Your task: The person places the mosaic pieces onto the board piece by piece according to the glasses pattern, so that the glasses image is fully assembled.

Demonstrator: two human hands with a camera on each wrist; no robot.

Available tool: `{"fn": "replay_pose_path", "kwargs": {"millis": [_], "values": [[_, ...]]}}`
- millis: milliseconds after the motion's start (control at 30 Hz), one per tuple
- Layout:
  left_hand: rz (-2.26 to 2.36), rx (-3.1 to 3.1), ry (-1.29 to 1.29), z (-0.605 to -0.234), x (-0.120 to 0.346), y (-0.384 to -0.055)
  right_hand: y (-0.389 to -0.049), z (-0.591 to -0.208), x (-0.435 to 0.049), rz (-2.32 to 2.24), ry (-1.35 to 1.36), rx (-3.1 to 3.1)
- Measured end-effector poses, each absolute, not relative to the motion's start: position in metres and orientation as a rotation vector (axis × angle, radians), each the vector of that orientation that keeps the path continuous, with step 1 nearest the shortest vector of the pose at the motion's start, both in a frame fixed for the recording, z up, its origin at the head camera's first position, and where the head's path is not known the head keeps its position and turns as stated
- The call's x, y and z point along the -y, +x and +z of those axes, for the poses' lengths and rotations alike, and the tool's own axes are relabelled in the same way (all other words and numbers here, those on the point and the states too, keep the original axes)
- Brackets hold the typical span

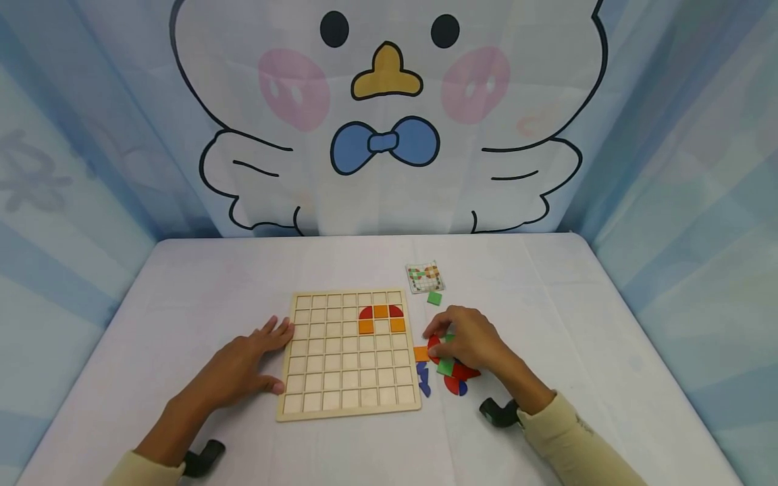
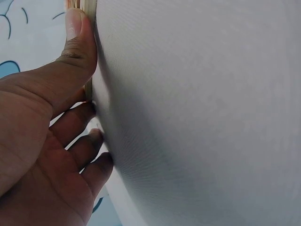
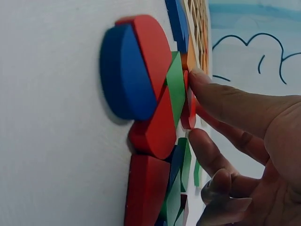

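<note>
Two hands on duty here, and the right hand [image 1: 467, 335] has thumb and fingertip pinched on a red piece [image 3: 189, 108], right in among the loose ones! Danger, I'd say: the green piece [image 1: 446, 366] crowds in alongside, so a sideways tug could drag it along or tip it over. That pinch looks slender, too, just tips on the ends, so a slip is possible. Watch the orange piece [image 1: 421, 354], hard by the board's right edge: a low swing of the hand could knock it, and the blue pieces [image 1: 423, 381] near it as well

Across to the other flank, the left hand [image 1: 246, 361] rests at the left edge of the board [image 1: 331, 364], thumb and fingers spread apart; an uneven push might skid it over the desk [image 1: 523, 283] and jolt the five set pieces [image 1: 381, 311] at upper right. And our red piece? Between the right hand's tips, just right of the board, well apart from the left hand, with the board between
</note>
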State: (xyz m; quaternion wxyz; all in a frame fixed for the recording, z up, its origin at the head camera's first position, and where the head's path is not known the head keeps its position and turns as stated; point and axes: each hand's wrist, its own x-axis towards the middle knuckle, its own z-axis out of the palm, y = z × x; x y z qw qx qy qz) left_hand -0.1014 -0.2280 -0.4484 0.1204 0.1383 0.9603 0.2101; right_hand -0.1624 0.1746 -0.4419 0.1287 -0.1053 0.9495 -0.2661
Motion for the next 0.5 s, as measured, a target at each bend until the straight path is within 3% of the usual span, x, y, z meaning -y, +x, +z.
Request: {"fn": "replay_pose_path", "kwargs": {"millis": [500], "values": [[0.599,-2.796,0.399,-0.4485,0.2273,-0.1022,-0.1642,-0.4422,-0.1790,-0.768,-0.307,-2.744]]}}
